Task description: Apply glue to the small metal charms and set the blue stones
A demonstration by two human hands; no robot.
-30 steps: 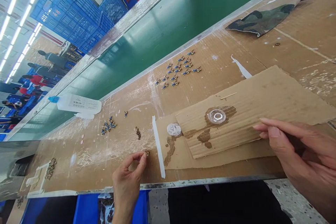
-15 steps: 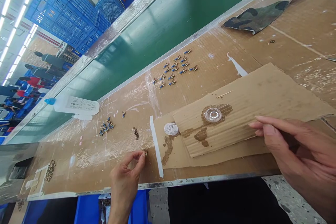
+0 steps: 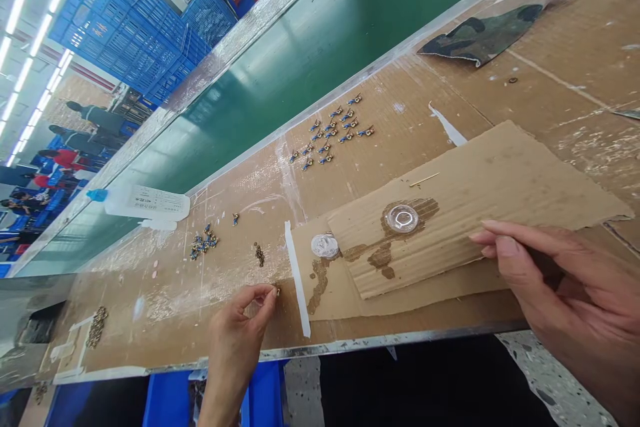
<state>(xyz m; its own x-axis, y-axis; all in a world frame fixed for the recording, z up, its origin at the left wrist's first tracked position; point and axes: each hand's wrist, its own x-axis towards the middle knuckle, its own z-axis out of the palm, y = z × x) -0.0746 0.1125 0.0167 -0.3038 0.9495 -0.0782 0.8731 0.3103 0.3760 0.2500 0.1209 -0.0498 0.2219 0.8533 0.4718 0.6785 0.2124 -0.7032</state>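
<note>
My left hand rests at the near edge of the cardboard-covered bench, thumb and forefinger pinched on a tiny brass part. My right hand hovers low at the right over a loose cardboard sheet, fingers held together; whether they grip anything is hidden. A small clear dish sits on a dark stain on that sheet. A round foil lid lies to its left. Several blue-and-gold pieces are laid out in rows farther back. A loose cluster of them lies at the left.
A green conveyor belt runs along the bench's far side. A white bottle with a blue cap lies at its edge. Camouflage cloth is at the far right. Brass parts are heaped near left. Blue crates and people stand behind.
The view has drifted slightly. Both hands stay nearly where they were; my left hand keeps its pinch on the tiny brass part.
</note>
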